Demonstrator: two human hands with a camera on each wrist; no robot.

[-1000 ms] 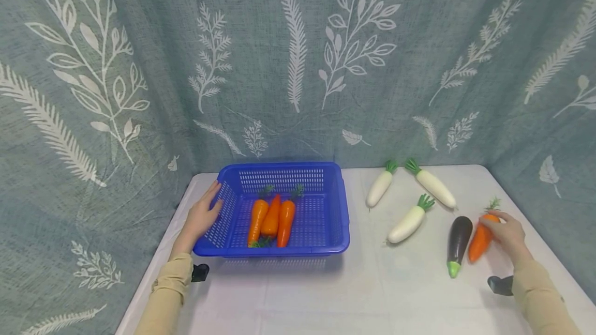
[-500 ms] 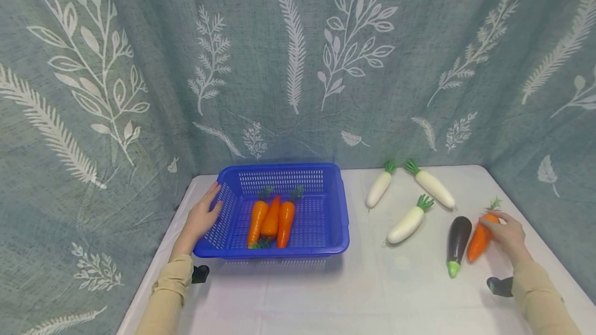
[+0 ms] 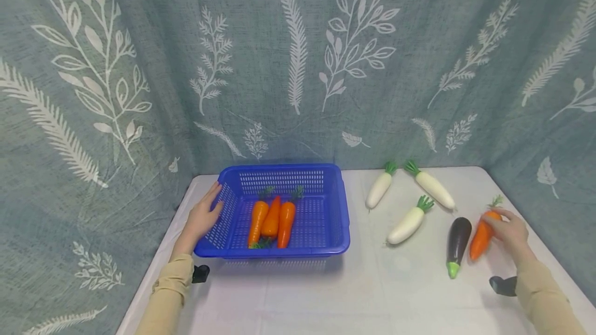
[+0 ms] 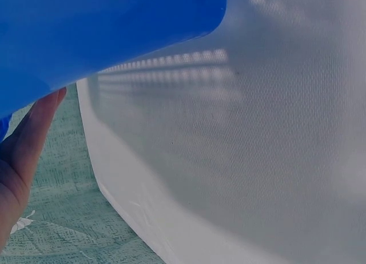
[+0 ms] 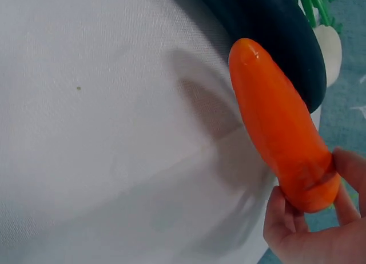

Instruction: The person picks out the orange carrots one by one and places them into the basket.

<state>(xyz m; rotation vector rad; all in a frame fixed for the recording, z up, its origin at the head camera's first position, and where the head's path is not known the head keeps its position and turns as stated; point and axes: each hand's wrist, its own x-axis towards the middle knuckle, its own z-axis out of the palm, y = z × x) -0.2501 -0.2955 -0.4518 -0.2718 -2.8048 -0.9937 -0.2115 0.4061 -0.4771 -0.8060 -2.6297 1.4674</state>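
Note:
In the head view, my left hand [image 3: 203,219] rests against the left rim of a blue plastic basket [image 3: 346,221], its fingers fairly straight. The left wrist view shows one straight finger touching the basket's underside [image 4: 114,30]. Three carrots [image 3: 286,221] lie side by side in the basket. At the right, my right hand [image 3: 511,231] pinches another carrot [image 3: 481,239] near its leafy top, thumb on one side and fingers on the other. In the right wrist view, this carrot's shadow falls apart from its tip. An eggplant [image 3: 459,242] lies just left of it.
Three white radishes with green tops lie between basket and eggplant: one radish [image 3: 379,190] at the back, another radish [image 3: 435,189] right of it, a third radish [image 3: 406,226] nearer. White cloth covers the table [image 3: 326,293]. A patterned curtain [image 3: 298,66] hangs behind and at both sides.
My right hand and the carrot it pinches have shifted slightly to the right and up. The left hand and basket stay in place.

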